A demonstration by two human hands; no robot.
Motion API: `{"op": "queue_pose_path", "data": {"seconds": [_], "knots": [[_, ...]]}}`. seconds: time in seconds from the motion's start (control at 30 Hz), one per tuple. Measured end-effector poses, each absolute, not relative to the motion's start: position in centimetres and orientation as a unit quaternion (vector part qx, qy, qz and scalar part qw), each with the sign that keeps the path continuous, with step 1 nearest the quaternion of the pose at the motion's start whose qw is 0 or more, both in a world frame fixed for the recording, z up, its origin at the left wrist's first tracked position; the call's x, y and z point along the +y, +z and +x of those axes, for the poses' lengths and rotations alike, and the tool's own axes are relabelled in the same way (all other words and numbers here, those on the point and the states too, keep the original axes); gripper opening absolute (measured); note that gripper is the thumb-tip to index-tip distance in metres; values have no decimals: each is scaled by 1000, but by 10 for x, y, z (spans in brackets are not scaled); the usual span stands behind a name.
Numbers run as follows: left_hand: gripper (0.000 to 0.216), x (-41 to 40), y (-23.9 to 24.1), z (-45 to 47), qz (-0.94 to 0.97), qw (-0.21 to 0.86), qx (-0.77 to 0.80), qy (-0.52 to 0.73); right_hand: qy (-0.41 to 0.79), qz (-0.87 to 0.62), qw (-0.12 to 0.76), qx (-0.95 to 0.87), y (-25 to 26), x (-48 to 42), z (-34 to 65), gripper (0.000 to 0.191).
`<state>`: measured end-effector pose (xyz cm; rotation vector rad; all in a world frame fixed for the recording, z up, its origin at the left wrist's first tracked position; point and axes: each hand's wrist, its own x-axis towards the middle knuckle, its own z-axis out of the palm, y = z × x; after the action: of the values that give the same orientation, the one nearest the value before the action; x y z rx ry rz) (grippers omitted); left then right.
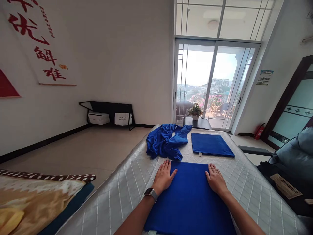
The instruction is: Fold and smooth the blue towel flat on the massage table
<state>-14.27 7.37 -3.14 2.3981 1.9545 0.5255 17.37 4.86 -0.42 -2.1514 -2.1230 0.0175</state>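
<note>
Landmark: the flat blue towel (189, 199) in front of you on the quilted grey worktop (249, 186).
Left hand (163, 178): you rest it palm down on the towel's far left corner, partly on the worktop; fingers (166, 166) straight, close together, clamped on nothing. A watch (151, 193) sits on that wrist.
Right hand (215, 179): you rest it palm down on the towel's far right corner; fingers straight, slightly spread, holding nothing.
Towel: lies smooth and flat between your forearms, its near end reaching the bottom of the view.
Pile (166, 141): crumpled blue cloths, just beyond the towel, on its far left, close to your left hand.
Folded towel (210, 144): a neat blue rectangle beyond the towel, on its far right, just beside the pile.
Blanket (36, 199): brown and yellow, well to the left of the towel.
Plant (195, 111): potted, far beyond the towel, before the glass door (215, 81).
</note>
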Motion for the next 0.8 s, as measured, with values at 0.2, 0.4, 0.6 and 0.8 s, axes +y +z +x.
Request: {"op": "queue_pose_path", "data": {"seconds": [0.2,0.4,0.6,0.8], "knots": [[86,75,-32,-143,766,4,622,163,6,-704,38,-709,0,21,172,66],[85,76,-36,-145,770,-12,616,167,38,-708,61,-703,-10,0,165,70],[82,77,-39,-146,770,-20,616,165,38,-707,75,-702,-10,0,163,70],[82,80,-41,-148,757,-42,633,157,38,-708,79,-701,-9,-2,163,69]]}}
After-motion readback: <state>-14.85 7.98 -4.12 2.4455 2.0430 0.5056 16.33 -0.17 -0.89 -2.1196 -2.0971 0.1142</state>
